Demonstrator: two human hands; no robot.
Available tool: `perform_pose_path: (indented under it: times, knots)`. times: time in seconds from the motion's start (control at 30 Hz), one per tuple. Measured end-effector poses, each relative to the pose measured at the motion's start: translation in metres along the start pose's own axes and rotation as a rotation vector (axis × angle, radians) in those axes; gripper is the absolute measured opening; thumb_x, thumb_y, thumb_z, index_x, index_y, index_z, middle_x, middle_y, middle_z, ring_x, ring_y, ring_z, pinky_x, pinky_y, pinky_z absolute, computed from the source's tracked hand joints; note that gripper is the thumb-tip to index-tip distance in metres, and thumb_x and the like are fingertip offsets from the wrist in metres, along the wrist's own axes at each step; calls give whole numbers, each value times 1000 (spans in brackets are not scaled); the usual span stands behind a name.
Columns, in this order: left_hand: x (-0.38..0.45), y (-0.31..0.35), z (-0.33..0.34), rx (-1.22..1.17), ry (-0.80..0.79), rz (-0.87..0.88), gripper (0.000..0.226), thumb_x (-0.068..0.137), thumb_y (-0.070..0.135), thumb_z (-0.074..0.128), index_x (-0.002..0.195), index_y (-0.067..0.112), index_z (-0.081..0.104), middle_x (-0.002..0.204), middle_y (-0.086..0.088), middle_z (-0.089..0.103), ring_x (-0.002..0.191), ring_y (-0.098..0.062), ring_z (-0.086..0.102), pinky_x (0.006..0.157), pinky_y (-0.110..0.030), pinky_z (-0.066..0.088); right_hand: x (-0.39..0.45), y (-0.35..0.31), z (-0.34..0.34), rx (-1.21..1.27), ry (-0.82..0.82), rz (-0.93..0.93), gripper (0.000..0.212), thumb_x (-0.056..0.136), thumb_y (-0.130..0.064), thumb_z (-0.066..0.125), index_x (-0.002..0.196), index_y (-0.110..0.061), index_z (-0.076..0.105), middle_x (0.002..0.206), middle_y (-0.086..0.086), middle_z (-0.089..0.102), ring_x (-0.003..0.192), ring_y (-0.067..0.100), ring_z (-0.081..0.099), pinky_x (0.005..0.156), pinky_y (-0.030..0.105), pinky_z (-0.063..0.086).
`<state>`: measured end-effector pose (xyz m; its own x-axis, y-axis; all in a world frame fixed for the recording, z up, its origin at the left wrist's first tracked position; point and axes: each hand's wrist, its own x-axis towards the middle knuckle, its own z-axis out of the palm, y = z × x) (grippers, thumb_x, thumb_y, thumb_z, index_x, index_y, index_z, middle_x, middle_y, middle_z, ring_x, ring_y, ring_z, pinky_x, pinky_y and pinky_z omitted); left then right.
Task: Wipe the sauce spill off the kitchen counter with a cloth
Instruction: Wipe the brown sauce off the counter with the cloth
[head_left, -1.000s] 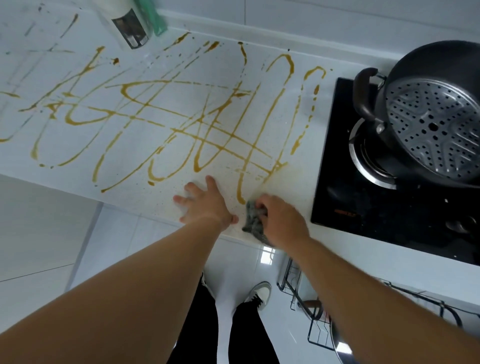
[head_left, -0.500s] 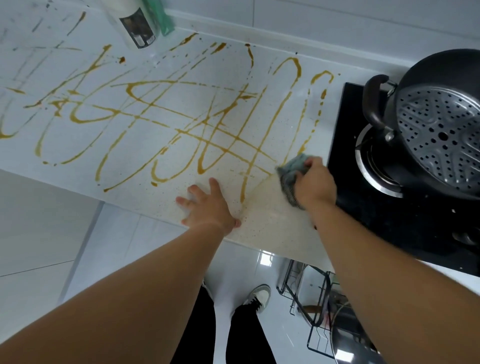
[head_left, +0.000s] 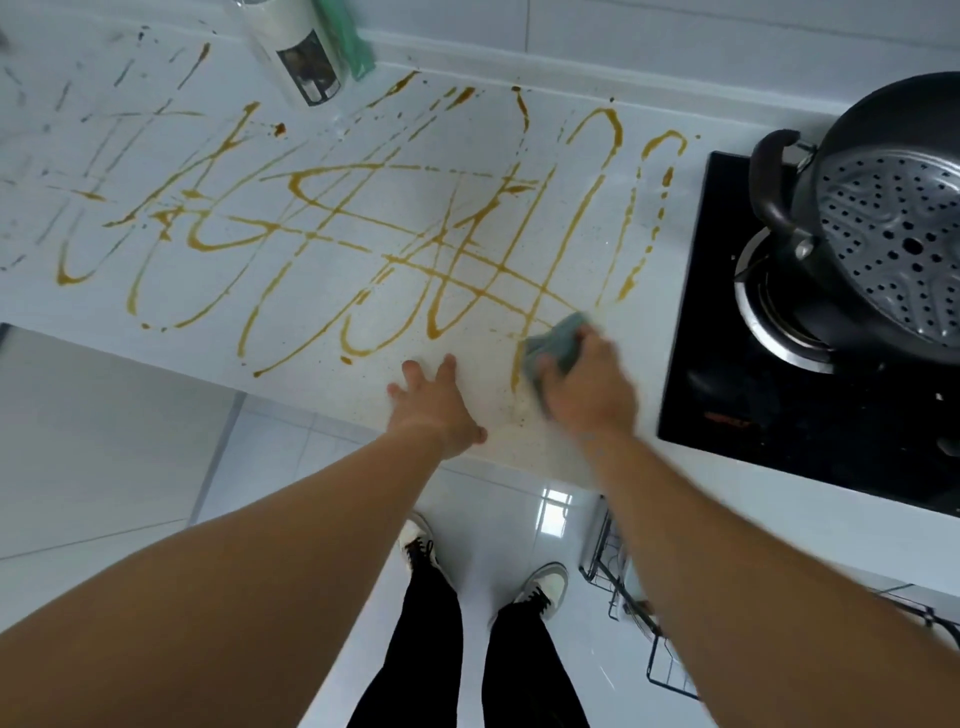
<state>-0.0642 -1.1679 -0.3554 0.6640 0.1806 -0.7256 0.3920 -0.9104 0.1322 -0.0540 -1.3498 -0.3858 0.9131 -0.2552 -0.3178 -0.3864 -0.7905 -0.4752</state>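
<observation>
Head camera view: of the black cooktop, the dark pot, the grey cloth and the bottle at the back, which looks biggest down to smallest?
1. Black cooktop, cut off by the frame edge.
2. Dark pot, also cut off.
3 and 4. Bottle and grey cloth: unsure. The bottle's top is out of frame, and the right hand covers part of the cloth.

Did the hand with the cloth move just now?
Yes. The right hand slid the cloth back from beside the stove, toward the counter's front edge.

One camera sat on the person's head. It looked forward and down, close over the white counter (head_left: 156, 322), with both arms reaching out below and the floor (head_left: 130, 467) far underneath.
</observation>
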Motion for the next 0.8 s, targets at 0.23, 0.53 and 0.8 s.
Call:
perform_pose_path:
  times: [0.23,0.53,0.8]
  knots:
    - [-7,-27,-16,50,63,-189,116,74,60,83,158,29,9,155,-23,18,139,-46,30,108,-60,42,-11,28,-6,-67,-54,-130,44,93,-57,61,132,-44,47,127,3,63,107,34,68,84,43,53]
    - [2,-24,-5,47,77,-195,129,68,57,90,157,26,3,158,-32,6,141,-55,21,111,-59,41,-52,3,27,-239,-132,-504,60,100,-61,54,154,-39,40,136,1,54,99,27,68,82,43,61]
    - [5,-32,3,81,102,-142,131,72,64,83,161,25,-4,162,-35,-1,146,-59,14,119,-60,30,5,-9,19,-192,11,-124,58,100,-61,51,150,-33,42,128,8,57,99,37,67,79,40,52]
